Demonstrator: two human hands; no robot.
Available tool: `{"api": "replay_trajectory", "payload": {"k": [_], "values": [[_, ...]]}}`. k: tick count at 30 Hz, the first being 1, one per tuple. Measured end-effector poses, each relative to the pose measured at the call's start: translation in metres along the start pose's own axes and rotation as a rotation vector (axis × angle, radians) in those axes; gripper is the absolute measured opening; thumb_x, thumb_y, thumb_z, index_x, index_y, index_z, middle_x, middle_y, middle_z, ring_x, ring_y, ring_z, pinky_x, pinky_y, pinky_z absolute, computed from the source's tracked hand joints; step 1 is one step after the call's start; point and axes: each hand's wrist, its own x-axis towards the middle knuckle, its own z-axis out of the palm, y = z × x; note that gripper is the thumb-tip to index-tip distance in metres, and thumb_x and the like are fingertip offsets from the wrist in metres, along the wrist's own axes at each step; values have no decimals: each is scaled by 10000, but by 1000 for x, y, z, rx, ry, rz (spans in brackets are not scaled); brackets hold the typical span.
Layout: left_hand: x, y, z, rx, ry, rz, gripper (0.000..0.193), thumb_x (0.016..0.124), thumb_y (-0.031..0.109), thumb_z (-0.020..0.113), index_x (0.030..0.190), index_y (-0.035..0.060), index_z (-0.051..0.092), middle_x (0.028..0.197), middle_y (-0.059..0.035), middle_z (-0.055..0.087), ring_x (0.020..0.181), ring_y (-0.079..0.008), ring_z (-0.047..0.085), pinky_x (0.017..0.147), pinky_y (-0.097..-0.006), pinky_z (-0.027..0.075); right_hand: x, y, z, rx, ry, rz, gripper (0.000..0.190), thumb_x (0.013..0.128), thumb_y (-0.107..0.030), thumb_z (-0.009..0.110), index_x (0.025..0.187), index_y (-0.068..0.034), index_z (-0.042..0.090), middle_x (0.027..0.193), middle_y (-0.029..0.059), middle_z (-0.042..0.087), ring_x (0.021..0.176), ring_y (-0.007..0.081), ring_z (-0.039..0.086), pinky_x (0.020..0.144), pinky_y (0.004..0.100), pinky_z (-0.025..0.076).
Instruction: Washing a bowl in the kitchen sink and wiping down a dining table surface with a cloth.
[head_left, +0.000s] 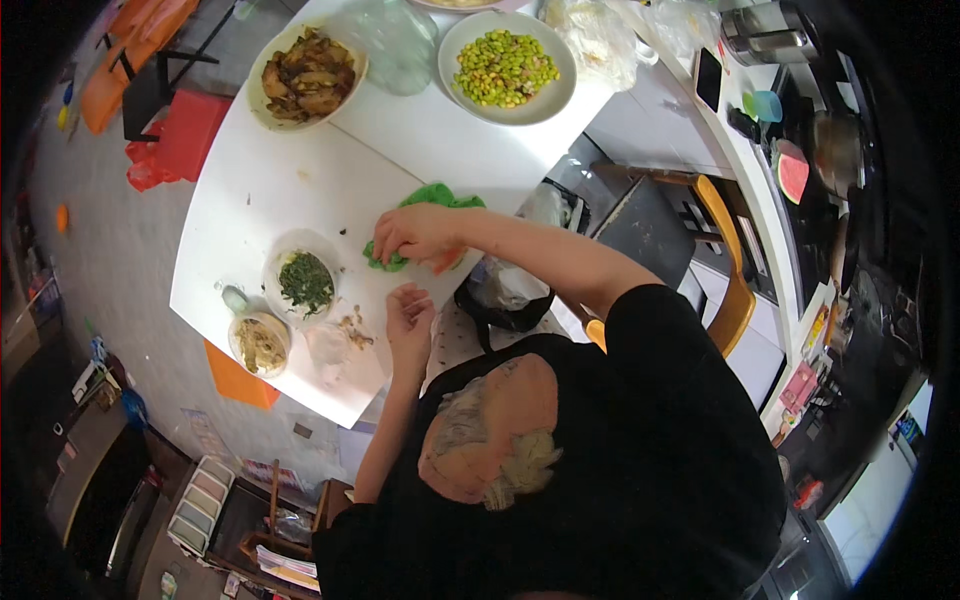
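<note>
My right hand is on a crumpled green cloth, its fingers closed on the near part at the white table's right side. Something orange-red shows under the wrist; I cannot tell what. My left hand hovers by the table's near edge, fingers loosely curled and partly apart, with nothing visible in it. Left of it are brown food scraps and a crumpled clear plastic piece. Beyond these stand a bowl of chopped dark greens and a tub of pale shredded food.
Farther up the table are a bowl of browned cooked food, a plate of green beans and plastic bags. Right of the table stand a black bag and a wooden chair. A red stool is at left.
</note>
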Motion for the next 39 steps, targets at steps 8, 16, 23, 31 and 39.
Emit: {"api": "replay_trajectory", "payload": {"k": [8, 16, 23, 31, 39], "values": [[-25, 3, -9, -83, -277, -402, 438, 904, 123, 573, 1324, 49, 476, 1242, -142, 566, 1085, -232, 596, 891, -324, 501, -109, -31, 18, 63, 3, -16, 197, 759, -37, 486, 811, -20, 675, 1060, 126, 651, 1079, 319, 559, 942, 426, 457], [-42, -5, -94, -449, 239, -213, 441, 951, 118, 529, 1340, -55, 411, 1230, -190, 559, 1100, -259, 591, 956, -368, 500, -142, -99, -4, 67, 334, 143, 161, 736, -83, 458, 779, -20, 599, 846, 115, 623, 894, 318, 558, 870, 425, 432], [-1, 23, -127, -610, 422, -144, 467, 943, 88, 538, 1335, -79, 346, 1257, -240, 518, 1121, -307, 578, 988, -351, 489, -9, -97, -46, -260, 783, 46, 250, 813, -27, 447, 1000, -27, 613, 1050, 122, 630, 1020, 305, 559, 953, 413, 404], [28, 18, -144, -569, 463, -60, 192, 883, 45, 588, 988, 21, 430, 958, -110, 552, 955, -247, 610, 879, -378, 554, 76, 0, 20, -722, 776, 332, 531, 835, -46, 577, 1354, -62, 466, 1320, 163, 521, 1251, 348, 459, 1046, 441, 382], [-58, 48, -159, -495, 459, -127, 163, 880, 19, 574, 833, 94, 437, 860, -44, 567, 793, -161, 612, 812, -321, 536, 154, 33, 4, -513, 905, 208, 514, 822, 46, 509, 1296, -147, 559, 1327, 113, 537, 1177, 320, 525, 966, 376, 457]]}}
